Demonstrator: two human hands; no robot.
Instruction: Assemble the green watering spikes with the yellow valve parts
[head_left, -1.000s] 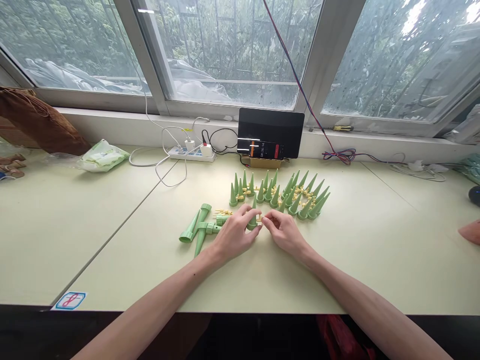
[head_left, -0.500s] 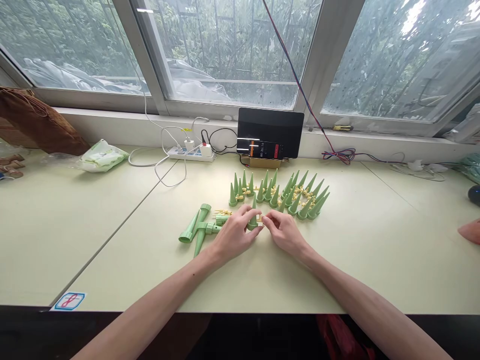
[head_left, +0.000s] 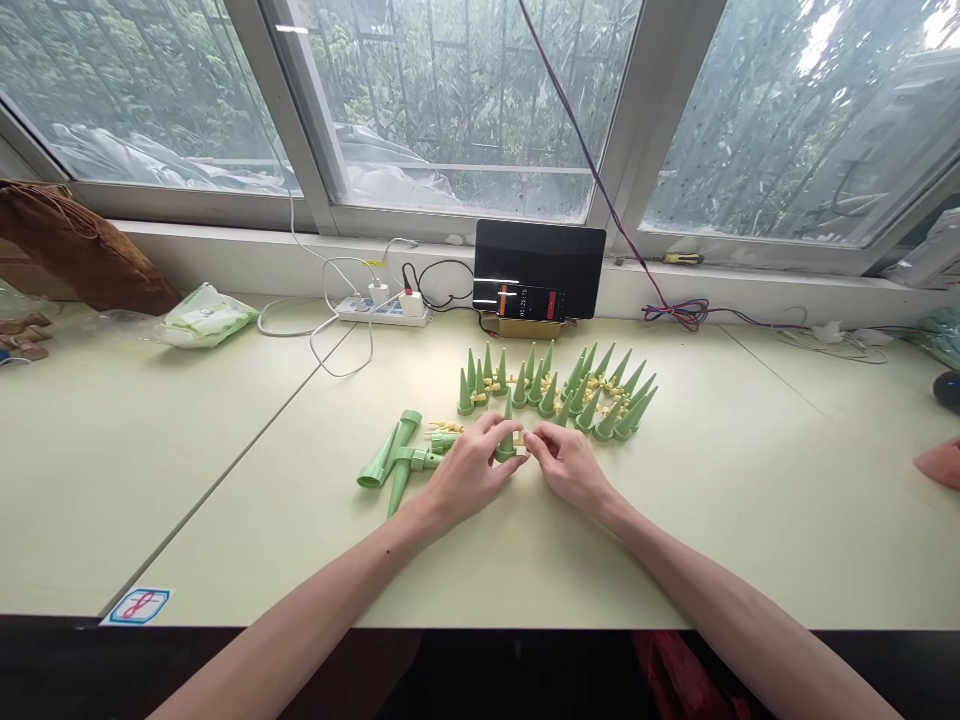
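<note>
My left hand (head_left: 472, 462) is closed around a green plastic cone-shaped spike (head_left: 508, 441), its tip pointing up. Close beside it, my right hand (head_left: 568, 464) pinches a small pale yellow plastic piece (head_left: 519, 440) against the spike's side; the fingers partly hide it. Several upright green spikes with yellow fittings (head_left: 605, 393) stand in groups just beyond my hands. To the left of my left hand lie loose green spikes and capped green parts (head_left: 403, 455), with thin yellow pieces (head_left: 448, 427) behind them.
A dark tablet (head_left: 540, 262) with a phone (head_left: 531, 302) before it leans near the window. A power strip (head_left: 384, 308) with cables sits left of them. Farther left are a green-white packet (head_left: 210, 316) and a brown bag (head_left: 82, 245). Part of another person's hand (head_left: 939, 464) shows at the right edge.
Both hands stay almost in the same place, still holding the spike and the yellow piece together. The view shifts very slightly.
</note>
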